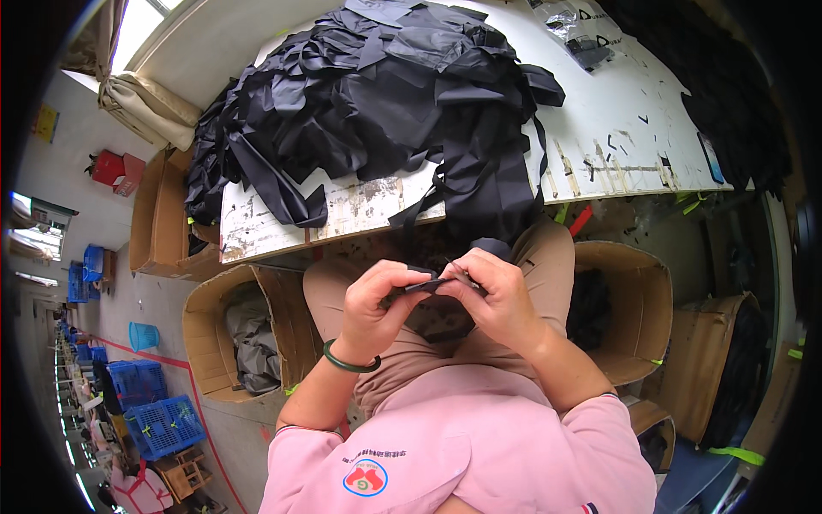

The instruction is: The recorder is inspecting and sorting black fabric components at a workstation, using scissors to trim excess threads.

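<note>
Above my lap, my left hand (374, 310) and my right hand (499, 301) are close together, both closed. Between their fingertips they pinch a small piece of black fabric (423, 286), narrow and folded. A thin dark thing (463, 276) shows at my right fingers, too small to make out; it may be a small tool. Just beyond the hands, black fabric strips (488, 184) hang over the table's front edge from a large heap of black fabric pieces (351, 111).
The white table (612, 137) has a worn edge and scattered black scraps. An open cardboard box (201, 343) with grey fabric stands left of my legs; another box (642, 308) with dark fabric stands right. Blue crates (163, 427) sit on the floor far left, near a seated person (137, 493).
</note>
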### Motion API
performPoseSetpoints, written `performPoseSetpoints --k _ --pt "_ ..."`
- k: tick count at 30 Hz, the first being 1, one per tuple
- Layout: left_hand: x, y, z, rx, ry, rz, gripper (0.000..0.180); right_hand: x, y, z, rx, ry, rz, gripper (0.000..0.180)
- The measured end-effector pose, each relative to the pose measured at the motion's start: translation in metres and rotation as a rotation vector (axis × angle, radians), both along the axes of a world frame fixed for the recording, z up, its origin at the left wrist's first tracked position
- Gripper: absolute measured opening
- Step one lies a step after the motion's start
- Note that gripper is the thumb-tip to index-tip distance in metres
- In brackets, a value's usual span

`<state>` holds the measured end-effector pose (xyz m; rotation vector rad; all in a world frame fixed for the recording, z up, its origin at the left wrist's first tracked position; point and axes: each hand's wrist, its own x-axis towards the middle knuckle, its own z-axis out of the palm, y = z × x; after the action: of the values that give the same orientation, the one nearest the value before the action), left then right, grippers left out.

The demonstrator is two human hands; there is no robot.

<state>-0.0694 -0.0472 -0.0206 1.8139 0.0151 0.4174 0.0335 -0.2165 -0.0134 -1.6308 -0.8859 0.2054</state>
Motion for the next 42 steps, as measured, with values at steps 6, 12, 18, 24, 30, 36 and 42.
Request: performPoseSetpoints --k 6,12,18,24,30,36,42 --pt "0.011 0.008 -0.001 -0.038 -0.137 -0.051 0.008 0.009 -0.005 0.003 0.009 0.045 0.081 0.016" --pt "0.006 -0.016 -0.02 -0.96 0.189 -0.091 0.012 0.005 -0.004 -0.004 0.036 0.03 0.111 0.011" --pt "0.003 -0.017 -0.012 -0.739 0.167 -0.175 0.019 0.005 -0.008 -0.005 -0.025 0.126 0.022 0.017" --pt "0.001 -0.018 -0.012 -0.365 0.121 -0.13 0.019 0.006 -0.008 -0.005 -0.097 0.194 0.006 0.02" --pt "0.002 -0.011 -0.011 -0.648 0.272 -0.253 0.012 0.014 -0.01 -0.012 0.013 0.479 0.201 0.012" --pt "0.005 -0.027 -0.003 -1.047 0.272 -0.175 0.011 0.016 -0.005 -0.025 0.157 0.9 0.253 0.022" --pt "0.0 -0.025 -0.028 -0.83 -0.015 -0.063 0.016 0.013 0.0 -0.03 -0.111 0.074 -0.169 0.027"
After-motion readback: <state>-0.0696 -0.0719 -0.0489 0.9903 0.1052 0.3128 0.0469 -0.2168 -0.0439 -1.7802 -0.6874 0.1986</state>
